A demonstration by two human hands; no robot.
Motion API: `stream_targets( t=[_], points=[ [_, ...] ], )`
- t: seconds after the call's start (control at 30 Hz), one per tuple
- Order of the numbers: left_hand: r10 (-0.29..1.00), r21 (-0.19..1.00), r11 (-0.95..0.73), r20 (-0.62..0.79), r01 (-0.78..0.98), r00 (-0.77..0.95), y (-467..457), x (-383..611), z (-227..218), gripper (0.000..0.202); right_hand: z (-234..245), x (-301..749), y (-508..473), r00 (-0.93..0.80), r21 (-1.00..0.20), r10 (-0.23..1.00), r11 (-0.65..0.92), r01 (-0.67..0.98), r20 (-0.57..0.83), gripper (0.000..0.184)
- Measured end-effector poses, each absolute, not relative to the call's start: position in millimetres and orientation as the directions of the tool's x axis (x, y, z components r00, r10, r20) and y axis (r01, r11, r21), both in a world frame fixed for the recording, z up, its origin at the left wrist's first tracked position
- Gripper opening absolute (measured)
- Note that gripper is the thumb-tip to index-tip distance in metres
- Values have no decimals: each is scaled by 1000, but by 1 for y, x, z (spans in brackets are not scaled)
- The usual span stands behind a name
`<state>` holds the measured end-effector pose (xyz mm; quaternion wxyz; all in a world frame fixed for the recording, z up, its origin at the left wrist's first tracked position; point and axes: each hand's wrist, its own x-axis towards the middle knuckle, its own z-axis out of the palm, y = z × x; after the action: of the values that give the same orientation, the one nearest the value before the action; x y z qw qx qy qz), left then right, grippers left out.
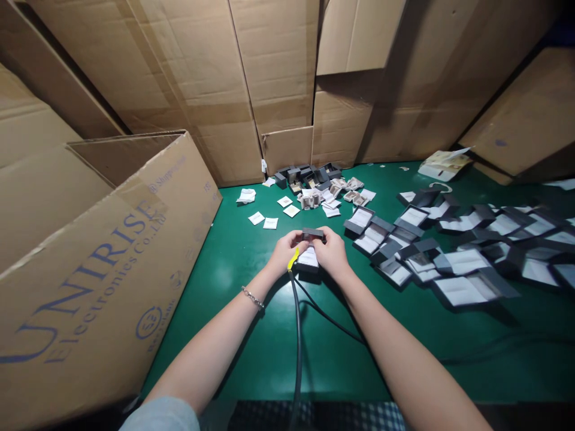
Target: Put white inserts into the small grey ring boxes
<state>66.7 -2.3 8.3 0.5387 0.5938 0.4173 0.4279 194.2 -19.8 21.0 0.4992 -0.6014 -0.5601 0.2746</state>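
A small dark box (308, 258) with a white lining stands open on the green table between my two hands. My left hand (287, 250) grips the box's raised lid from the left, its thumb inside. From the other side my right hand (331, 248) holds the same lid, fingers curled behind it and thumb inside. A yellow piece (293, 259) on the end of a black cable (297, 335) lies against my left hand; whether that hand also holds it I cannot tell. What the thumbs press on inside the lid is hidden.
Many open dark boxes (462, 263) with white linings cover the right side. At the back lie small dark boxes (309, 176), pale inserts (309, 199) and white paper squares (270, 223). A large carton (112, 257) stands left; cardboard (283, 72) walls the back.
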Motion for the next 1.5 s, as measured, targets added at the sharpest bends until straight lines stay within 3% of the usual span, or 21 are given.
stream_targets(
  t=[0.13,0.23,0.5,0.7,0.9,1.1,1.27,1.37,1.5],
  points=[
    [968,999,-50,48,-1,247,-2,68,10,30,20,197,-18,313,-941,927,101,323,207,17],
    [974,999,48,-44,-9,221,-3,69,12,35,16,208,-12,414,-957,885,101,272,211,22],
    [963,994,90,-103,62,249,-3,70,9,28,15,225,-7,425,-896,857,90,436,293,29],
    [959,983,-41,-12,179,283,-3,70,5,24,15,223,-10,313,-762,831,190,619,461,36],
    [954,957,-129,48,259,297,-4,70,4,26,23,218,-17,73,-488,777,316,814,625,40],
    [959,975,-159,114,157,261,-1,68,0,25,30,194,-35,-157,-348,729,490,799,666,31],
    [1000,986,8,-10,-165,-13,8,63,0,22,28,174,-41,-436,-276,722,639,718,537,35],
    [987,949,51,-96,-311,-130,13,61,2,21,22,167,-40,-445,-209,794,559,803,415,38],
    [982,940,51,-108,-337,-153,14,61,3,19,13,166,-38,-373,-86,889,407,909,267,39]
  ],
)
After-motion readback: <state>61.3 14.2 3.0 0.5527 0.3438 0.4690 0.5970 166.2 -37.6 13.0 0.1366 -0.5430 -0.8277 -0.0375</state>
